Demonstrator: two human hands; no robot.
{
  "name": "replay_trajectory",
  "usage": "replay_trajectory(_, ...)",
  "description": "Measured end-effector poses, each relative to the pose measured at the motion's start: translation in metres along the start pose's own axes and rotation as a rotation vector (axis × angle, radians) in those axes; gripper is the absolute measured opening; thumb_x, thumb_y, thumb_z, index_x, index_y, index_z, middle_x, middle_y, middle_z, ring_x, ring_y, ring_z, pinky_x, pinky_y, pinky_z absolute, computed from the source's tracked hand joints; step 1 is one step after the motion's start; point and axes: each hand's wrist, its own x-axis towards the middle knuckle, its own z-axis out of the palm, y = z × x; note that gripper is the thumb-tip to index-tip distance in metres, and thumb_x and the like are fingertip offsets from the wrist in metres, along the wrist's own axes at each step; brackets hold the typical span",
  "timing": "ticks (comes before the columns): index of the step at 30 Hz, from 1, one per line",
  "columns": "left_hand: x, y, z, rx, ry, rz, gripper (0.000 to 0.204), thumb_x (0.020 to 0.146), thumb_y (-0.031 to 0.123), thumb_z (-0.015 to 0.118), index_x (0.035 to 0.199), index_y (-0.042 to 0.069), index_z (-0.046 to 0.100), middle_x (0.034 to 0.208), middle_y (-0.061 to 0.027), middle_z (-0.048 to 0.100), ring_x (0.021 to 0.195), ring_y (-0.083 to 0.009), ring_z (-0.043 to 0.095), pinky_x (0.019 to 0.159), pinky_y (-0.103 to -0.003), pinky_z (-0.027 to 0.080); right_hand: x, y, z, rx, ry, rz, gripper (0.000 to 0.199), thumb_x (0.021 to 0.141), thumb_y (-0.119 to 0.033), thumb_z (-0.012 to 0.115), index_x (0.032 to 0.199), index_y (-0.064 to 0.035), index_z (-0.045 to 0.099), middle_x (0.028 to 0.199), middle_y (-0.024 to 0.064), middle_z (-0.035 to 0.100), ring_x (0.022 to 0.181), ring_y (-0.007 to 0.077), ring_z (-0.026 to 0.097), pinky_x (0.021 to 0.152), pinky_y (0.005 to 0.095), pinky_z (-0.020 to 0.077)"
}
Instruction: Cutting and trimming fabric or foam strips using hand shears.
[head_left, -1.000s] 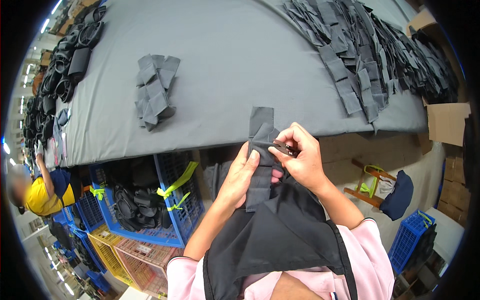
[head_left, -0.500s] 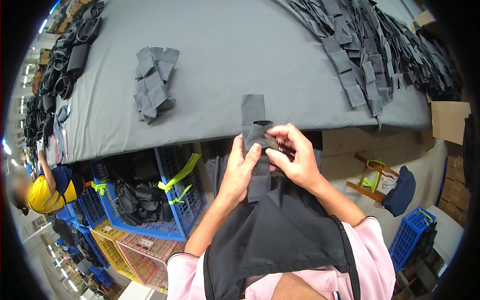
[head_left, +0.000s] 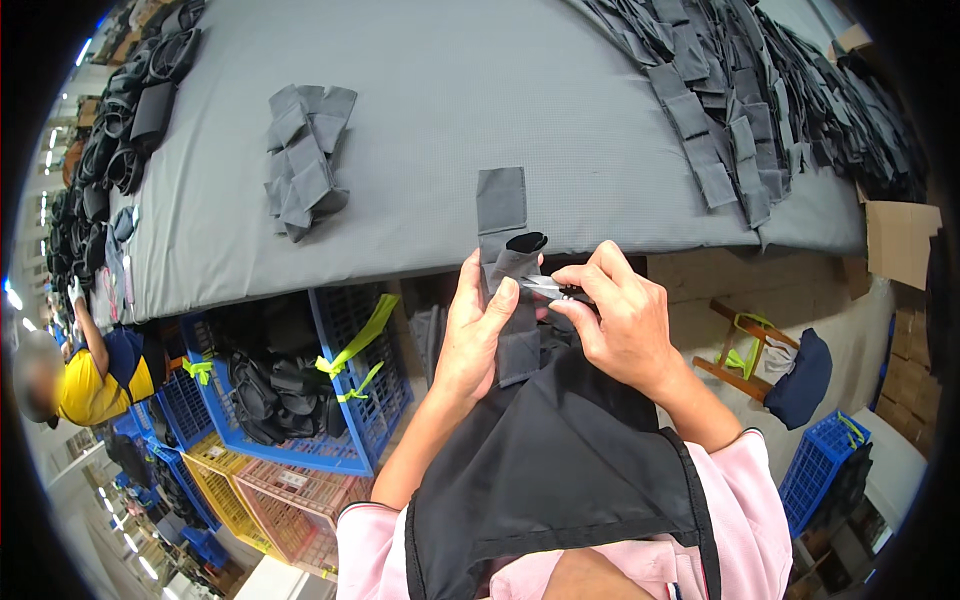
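Pinched in my left hand (head_left: 474, 335) is a dark grey fabric strip (head_left: 502, 203), made of several stitched pieces. Its upper end lies on the table edge and its lower end hangs over my black apron (head_left: 560, 470). A small folded loop (head_left: 526, 243) sticks out from the strip. My right hand (head_left: 622, 318) is closed round small thread snips (head_left: 545, 287), with their metal blades pointing at the loop. The handles are partly hidden by my fingers.
A grey cloth covers the table (head_left: 420, 120). A small pile of fabric pieces (head_left: 308, 160) lies left, long heaps of strips (head_left: 730, 130) right. Blue crates (head_left: 370, 400) with black items stand below left, near a person in yellow (head_left: 95, 388). A wooden stool (head_left: 735, 345) stands right.
My right hand has turned and the snips' blades now show beside the loop. The strip has shifted slightly up and left, and its loop stands out more.
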Motion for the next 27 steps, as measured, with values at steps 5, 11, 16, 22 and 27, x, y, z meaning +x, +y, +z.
replay_trajectory(5,-0.001,-0.001,-0.006,0.023,-0.024,-0.027,0.044,0.093,0.021,0.054,0.129,0.005,0.036,0.123,-0.0144,0.055,0.101,-0.0197,0.059,0.084,-0.035,0.051,-0.001,0.0,0.0,-0.042,-0.027,-0.008,0.018,0.07,-0.012,0.072,0.084,-0.0063,0.061,0.075,0.0043,0.05,0.056,0.0203,0.057,0.048,0.0314,0.043)
replay_trajectory(11,-0.002,0.009,-0.001,0.033,-0.013,-0.099,0.042,0.093,0.022,0.054,0.128,0.002,0.04,0.114,-0.0118,0.059,0.092,-0.0181,0.063,0.075,-0.031,0.053,-0.002,-0.001,0.001,0.18,0.011,0.092,0.014,0.073,-0.009,0.07,0.084,-0.005,0.063,0.074,0.0048,0.053,0.058,0.0208,0.06,0.05,0.0311,0.0454)
replay_trajectory(16,-0.004,0.011,-0.014,0.091,-0.072,-0.2,0.041,0.093,0.022,0.055,0.126,0.001,0.042,0.108,-0.0123,0.061,0.082,-0.0185,0.065,0.069,-0.029,0.054,0.0,0.003,-0.002,0.254,-0.006,0.104,0.015,0.073,-0.009,0.07,0.085,-0.0043,0.063,0.074,0.0049,0.051,0.058,0.0204,0.057,0.051,0.0301,0.0451)
replay_trajectory(22,-0.009,0.016,-0.021,0.144,-0.156,-0.259,0.047,0.093,0.021,0.054,0.129,-0.003,0.037,0.102,-0.0134,0.061,0.073,-0.0201,0.066,0.063,-0.029,0.055,0.008,0.016,0.002,0.301,-0.181,0.082,0.016,0.073,-0.005,0.068,0.088,-0.0016,0.064,0.076,0.0066,0.05,0.065,0.0191,0.055,0.057,0.03,0.0444)
replay_trajectory(27,-0.011,0.017,-0.027,0.114,-0.135,-0.26,0.046,0.093,0.021,0.054,0.129,-0.003,0.037,0.101,-0.0148,0.061,0.072,-0.0203,0.066,0.062,-0.029,0.056,0.006,0.008,-0.012,0.275,-0.214,0.056,0.015,0.074,-0.007,0.069,0.087,-0.0045,0.063,0.076,0.0051,0.05,0.063,0.0199,0.055,0.055,0.0317,0.0436)
